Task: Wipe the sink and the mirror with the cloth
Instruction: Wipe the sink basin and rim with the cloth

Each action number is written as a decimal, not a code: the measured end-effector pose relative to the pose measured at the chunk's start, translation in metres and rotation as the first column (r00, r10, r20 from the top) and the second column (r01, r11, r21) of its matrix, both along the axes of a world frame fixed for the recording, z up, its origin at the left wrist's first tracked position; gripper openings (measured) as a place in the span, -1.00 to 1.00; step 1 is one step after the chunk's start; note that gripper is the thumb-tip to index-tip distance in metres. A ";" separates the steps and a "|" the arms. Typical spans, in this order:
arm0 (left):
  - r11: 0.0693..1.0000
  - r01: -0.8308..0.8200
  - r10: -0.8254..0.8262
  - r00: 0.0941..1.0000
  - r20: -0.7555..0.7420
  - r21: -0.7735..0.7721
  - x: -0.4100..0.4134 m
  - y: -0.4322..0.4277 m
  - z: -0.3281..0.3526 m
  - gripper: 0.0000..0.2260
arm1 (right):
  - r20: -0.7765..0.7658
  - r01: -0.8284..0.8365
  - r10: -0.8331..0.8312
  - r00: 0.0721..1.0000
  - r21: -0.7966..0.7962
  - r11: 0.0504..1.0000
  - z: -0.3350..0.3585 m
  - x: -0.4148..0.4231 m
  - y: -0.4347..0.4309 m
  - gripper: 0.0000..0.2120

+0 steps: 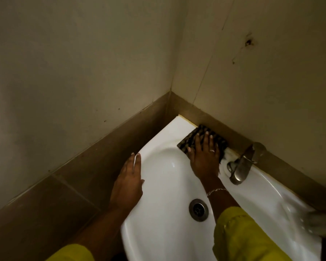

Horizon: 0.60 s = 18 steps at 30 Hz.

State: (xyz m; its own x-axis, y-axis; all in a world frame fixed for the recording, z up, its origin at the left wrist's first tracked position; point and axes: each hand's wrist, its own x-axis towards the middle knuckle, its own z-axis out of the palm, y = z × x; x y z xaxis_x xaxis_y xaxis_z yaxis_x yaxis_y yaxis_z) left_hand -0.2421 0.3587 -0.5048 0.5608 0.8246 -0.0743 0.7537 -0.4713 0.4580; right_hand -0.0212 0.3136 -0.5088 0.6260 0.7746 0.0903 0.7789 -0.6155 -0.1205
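A white ceramic sink fills the lower middle of the view, set against a wall corner. My right hand lies flat, fingers spread, pressing a dark patterned cloth onto the sink's back rim, just left of the tap. My left hand rests flat on the sink's left edge, fingers together, holding nothing. The drain sits at the bottom of the basin, below my right wrist. No mirror is in view.
A metal tap stands on the back rim right of the cloth. Brown tiles border the sink beneath pale walls. A blurred object sits at the sink's right end.
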 end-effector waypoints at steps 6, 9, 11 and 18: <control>1.000 -0.019 0.019 1.000 0.015 -0.007 0.001 0.000 0.000 -0.33 | -0.086 -0.138 0.132 0.988 -0.072 0.988 0.011 -0.003 0.043 -0.43; 1.000 -0.025 0.025 1.000 0.006 0.009 0.000 0.000 -0.002 -0.32 | -0.110 -0.198 0.190 0.976 -0.068 0.978 0.018 -0.007 0.063 -0.35; 0.999 -0.022 0.023 1.000 -0.014 0.033 -0.001 0.000 -0.005 -0.30 | -0.164 -0.201 0.185 0.969 -0.089 0.976 0.018 -0.005 0.075 -0.41; 1.000 -0.011 0.011 1.000 0.004 0.025 0.002 -0.001 -0.003 -0.34 | -0.213 -0.335 0.315 0.925 -0.067 0.940 0.016 -0.004 0.077 -0.38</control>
